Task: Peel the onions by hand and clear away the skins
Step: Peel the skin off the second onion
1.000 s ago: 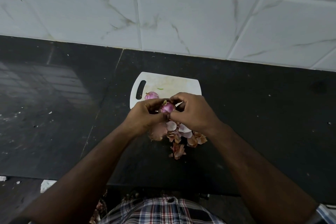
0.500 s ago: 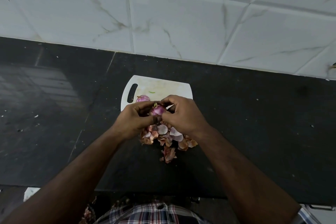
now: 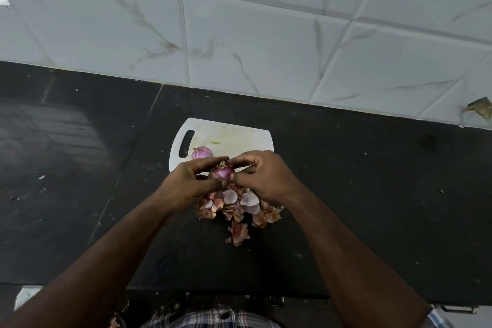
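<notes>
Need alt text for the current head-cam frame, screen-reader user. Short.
Two bare hands, left hand and right hand, hold a small purple onion between their fingertips above a pile of peeled skins on a black counter. Behind them a white cutting board carries a second onion, with marbled white wall tiles beyond.

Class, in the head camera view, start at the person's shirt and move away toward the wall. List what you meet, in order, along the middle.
Plaid shirt → pile of onion skins → onion held in both hands → white cutting board → black counter → tiled wall.
</notes>
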`<state>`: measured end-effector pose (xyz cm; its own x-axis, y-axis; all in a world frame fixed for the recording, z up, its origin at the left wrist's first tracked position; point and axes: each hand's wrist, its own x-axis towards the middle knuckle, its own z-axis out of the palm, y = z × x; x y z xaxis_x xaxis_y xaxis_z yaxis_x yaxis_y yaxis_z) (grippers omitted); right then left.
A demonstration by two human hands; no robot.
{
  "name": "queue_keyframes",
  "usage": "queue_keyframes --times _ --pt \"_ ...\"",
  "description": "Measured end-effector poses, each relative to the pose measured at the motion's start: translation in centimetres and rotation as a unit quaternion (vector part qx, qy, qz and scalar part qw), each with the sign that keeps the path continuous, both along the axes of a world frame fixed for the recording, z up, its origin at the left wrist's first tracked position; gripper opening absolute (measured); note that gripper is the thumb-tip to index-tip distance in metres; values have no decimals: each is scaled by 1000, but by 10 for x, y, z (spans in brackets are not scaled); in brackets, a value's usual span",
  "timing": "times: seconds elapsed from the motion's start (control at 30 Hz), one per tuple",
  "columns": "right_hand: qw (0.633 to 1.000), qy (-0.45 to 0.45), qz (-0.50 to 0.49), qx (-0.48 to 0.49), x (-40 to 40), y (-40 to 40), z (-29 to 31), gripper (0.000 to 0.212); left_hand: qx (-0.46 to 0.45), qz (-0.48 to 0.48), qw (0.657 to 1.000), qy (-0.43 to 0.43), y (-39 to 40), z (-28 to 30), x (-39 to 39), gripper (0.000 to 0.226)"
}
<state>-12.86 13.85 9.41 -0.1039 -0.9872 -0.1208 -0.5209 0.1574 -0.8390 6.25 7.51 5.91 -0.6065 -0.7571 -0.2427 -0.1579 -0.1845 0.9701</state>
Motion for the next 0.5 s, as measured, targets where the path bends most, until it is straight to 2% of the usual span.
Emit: queue_keyframes --times 0.27,0.5 --pt "1000 3 10 -11 -1 -1 1 28 -10 22 1000 -7 0 -2 0 44" --pt "996 82 10 -42 8 -1 -3 26 -42 9 999 -17 1 0 2 39"
